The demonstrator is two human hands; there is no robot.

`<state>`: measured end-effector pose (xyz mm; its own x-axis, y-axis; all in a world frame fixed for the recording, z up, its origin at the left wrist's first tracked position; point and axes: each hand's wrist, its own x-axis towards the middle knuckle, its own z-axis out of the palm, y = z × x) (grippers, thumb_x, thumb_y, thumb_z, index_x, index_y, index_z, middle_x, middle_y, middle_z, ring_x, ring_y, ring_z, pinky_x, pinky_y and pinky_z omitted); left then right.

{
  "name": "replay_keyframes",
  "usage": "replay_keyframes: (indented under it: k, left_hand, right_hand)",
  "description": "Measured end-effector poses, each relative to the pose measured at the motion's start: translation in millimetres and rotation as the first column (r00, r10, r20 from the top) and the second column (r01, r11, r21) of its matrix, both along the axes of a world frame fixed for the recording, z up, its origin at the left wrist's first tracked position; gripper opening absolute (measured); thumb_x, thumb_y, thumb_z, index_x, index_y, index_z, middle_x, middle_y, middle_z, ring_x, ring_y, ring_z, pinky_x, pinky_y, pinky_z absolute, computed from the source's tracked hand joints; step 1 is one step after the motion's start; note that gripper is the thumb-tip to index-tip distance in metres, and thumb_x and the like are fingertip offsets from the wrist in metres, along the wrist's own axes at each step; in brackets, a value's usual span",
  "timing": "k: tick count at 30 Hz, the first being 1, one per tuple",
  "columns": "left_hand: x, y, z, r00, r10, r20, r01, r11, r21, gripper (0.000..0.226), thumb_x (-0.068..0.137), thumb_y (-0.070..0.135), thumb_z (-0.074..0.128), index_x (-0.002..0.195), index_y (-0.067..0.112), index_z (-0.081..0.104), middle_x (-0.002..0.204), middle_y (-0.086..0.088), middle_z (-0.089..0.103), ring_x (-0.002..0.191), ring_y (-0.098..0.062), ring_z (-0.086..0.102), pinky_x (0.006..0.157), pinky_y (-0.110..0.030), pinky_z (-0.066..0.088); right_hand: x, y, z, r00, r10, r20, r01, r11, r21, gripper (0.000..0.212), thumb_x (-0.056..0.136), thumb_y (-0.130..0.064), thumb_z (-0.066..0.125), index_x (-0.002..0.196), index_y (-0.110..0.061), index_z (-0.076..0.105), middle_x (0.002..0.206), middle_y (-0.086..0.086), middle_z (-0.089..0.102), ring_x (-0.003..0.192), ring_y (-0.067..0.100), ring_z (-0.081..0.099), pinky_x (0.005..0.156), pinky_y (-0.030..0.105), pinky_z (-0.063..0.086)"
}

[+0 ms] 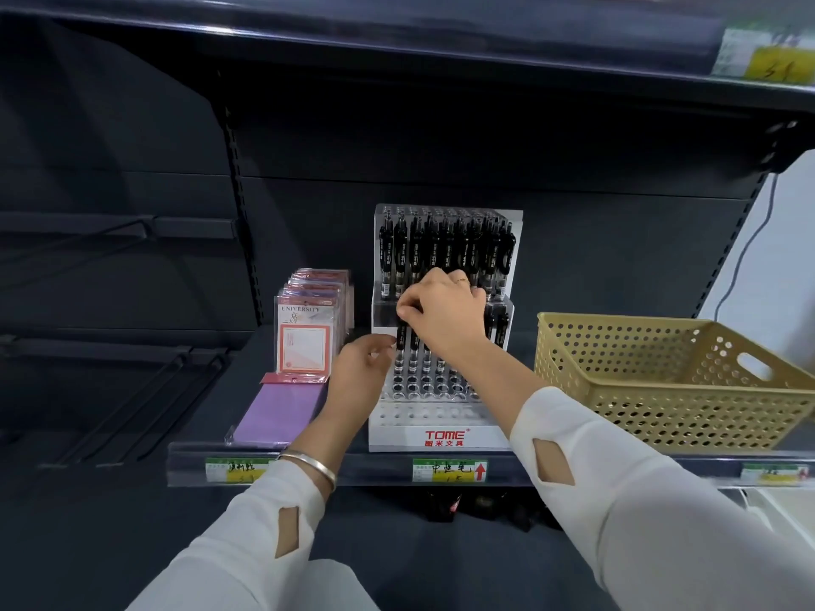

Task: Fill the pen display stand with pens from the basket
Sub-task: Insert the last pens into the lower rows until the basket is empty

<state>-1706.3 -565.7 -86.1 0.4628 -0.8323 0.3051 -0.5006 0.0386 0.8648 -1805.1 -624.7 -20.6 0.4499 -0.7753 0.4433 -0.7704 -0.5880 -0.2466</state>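
On "TOME" stand [441, 434], right hand [441, 315] pinches pen [400, 337]; left hand [359, 377] loosely open.

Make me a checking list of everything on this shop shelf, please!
Surface: dark shop shelf, price tags along its front edge.
Job's things: clear tiered plastic pen display stand, back tier full of black pens, front holes empty; tan perforated plastic basket, inside looks empty.
Clutter: packaged notepads; purple pad lying flat.
Grippers: right hand pinching a black pen into the middle tier; left hand beside the stand.
Cables: thin wire on the right wall.
Surroundings: bare upper shelf.
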Motion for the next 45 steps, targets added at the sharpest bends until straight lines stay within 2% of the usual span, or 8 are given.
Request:
replay_keyframes:
  k: [8, 12, 21, 26, 29, 37, 42, 45]
  left_hand:
    - [-5.0, -9.4, 0.6, 0.957, 0.160, 0.241, -0.164, 0.986, -0.001, 0.019, 0.091, 0.021, 0.056, 0.103, 0.011, 0.068, 0.099, -0.005, 0.069, 0.090, -0.023, 0.061, 0.068, -0.025, 0.039]
    - [-8.2, -14.5, 1.7, 0.944, 0.162, 0.287, -0.174, 0.985, 0.014, 0.018, 0.089, 0.026, 0.059, 0.098, 0.012, 0.065, 0.092, -0.003, 0.068, 0.084, -0.023, 0.061, 0.065, -0.026, 0.041]
    - [-6.9, -11.9, 7.2, 0.938, 0.164, 0.305, -0.158, 0.986, -0.045, 0.028, 0.087, 0.029, 0.063, 0.108, 0.012, 0.058, 0.097, -0.001, 0.064, 0.083, -0.017, 0.057, 0.069, -0.028, 0.043]
    - [-11.8, -9.1, 19.7, 0.940, 0.146, 0.310, -0.092, 0.979, -0.184, 0.036, 0.087, 0.019, 0.062, 0.121, 0.013, 0.051, 0.114, -0.004, 0.053, 0.098, -0.014, 0.051, 0.076, -0.024, 0.038]
    - [-10.5, -9.7, 27.8, 0.902, 0.114, 0.418, -0.023, 0.976, -0.216, 0.039, 0.088, 0.014, 0.060, 0.126, 0.014, 0.052, 0.121, -0.007, 0.047, 0.110, -0.019, 0.049, 0.088, -0.025, 0.039]
    - [-17.4, -28.1, 44.8, 0.690, 0.083, 0.719, -0.093, 0.995, -0.026, 0.033, 0.089, 0.039, 0.056, 0.114, 0.017, 0.062, 0.116, -0.001, 0.052, 0.107, -0.023, 0.043, 0.083, -0.030, 0.036]
    - [-19.1, -32.5, 47.6, 0.721, 0.077, 0.689, -0.109, 0.994, 0.003, 0.033, 0.088, 0.040, 0.056, 0.110, 0.017, 0.064, 0.114, -0.001, 0.054, 0.106, -0.023, 0.043, 0.083, -0.031, 0.035]
    - [-20.0, -32.9, 48.4, 0.723, 0.062, 0.688, -0.107, 0.994, 0.023, 0.032, 0.089, 0.039, 0.056, 0.110, 0.017, 0.064, 0.114, -0.002, 0.053, 0.107, -0.024, 0.044, 0.084, -0.031, 0.035]
  right_hand:
    - [1.3, -1.3, -8.2, 1.000, -0.017, 0.025, 0.017, 1.000, 0.001, 0.022, 0.092, -0.038, 0.053, 0.106, -0.027, 0.065, 0.115, -0.003, 0.058, 0.116, 0.023, 0.042, 0.094, 0.041, 0.029]
    - [-4.9, -4.9, -4.5, 0.998, 0.057, 0.038, -0.058, 0.998, 0.021, 0.022, 0.092, -0.035, 0.053, 0.110, -0.028, 0.065, 0.113, -0.006, 0.061, 0.116, 0.019, 0.046, 0.098, 0.041, 0.029]
    - [-41.8, -23.6, 5.2, 0.992, 0.125, -0.005, -0.124, 0.989, 0.079, 0.023, 0.093, -0.026, 0.054, 0.112, -0.031, 0.066, 0.116, -0.011, 0.065, 0.111, 0.014, 0.056, 0.100, 0.043, 0.039]
    - [-38.4, -24.1, 3.5, 0.993, 0.099, 0.061, -0.105, 0.991, 0.088, 0.019, 0.090, -0.022, 0.058, 0.106, -0.025, 0.068, 0.104, -0.007, 0.069, 0.102, 0.016, 0.060, 0.097, 0.042, 0.041]
    - [-44.7, -26.4, 2.7, 0.983, 0.120, 0.137, -0.131, 0.988, 0.080, 0.020, 0.087, -0.022, 0.063, 0.106, -0.019, 0.069, 0.105, -0.002, 0.065, 0.100, 0.017, 0.059, 0.093, 0.039, 0.045]
    - [-49.7, -27.2, 5.1, 0.998, 0.066, 0.006, -0.066, 0.997, 0.050, 0.018, 0.090, -0.033, 0.058, 0.099, -0.021, 0.068, 0.107, -0.001, 0.062, 0.108, 0.022, 0.049, 0.087, 0.037, 0.037]
    - [-51.7, -27.9, 6.5, 0.998, 0.068, -0.015, -0.067, 0.994, 0.086, 0.020, 0.093, -0.027, 0.052, 0.106, -0.028, 0.067, 0.117, -0.006, 0.060, 0.117, 0.021, 0.043, 0.094, 0.040, 0.032]
    - [-49.3, -27.2, 5.0, 0.999, 0.048, 0.000, -0.048, 0.996, 0.078, 0.019, 0.088, -0.040, 0.056, 0.099, -0.028, 0.067, 0.110, -0.007, 0.061, 0.113, 0.019, 0.046, 0.092, 0.040, 0.032]
